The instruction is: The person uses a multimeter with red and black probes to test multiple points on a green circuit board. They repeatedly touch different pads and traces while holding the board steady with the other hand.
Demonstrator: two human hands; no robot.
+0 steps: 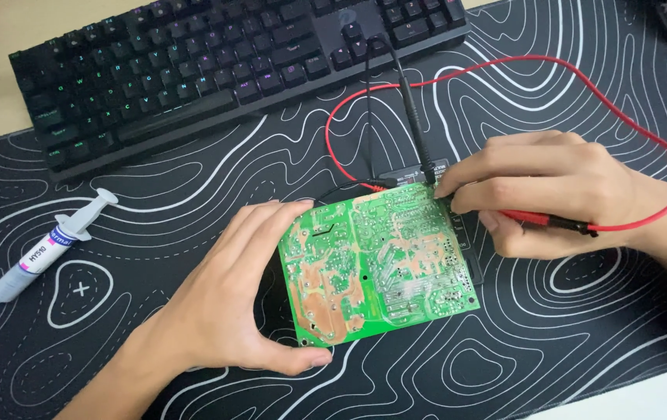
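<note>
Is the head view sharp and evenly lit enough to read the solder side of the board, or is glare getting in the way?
Head view: soft, even light, no harsh shadows; the board is in focus with only a mild sheen; the left hand and right hand are sharp, no motion blur; the keyboard looks dim, its keys faintly backlit.

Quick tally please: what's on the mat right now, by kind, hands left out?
Circuit board: 1
Test probes: 2, one black, one red
Keyboard: 1
Syringe of paste: 1
Total: 5
</note>
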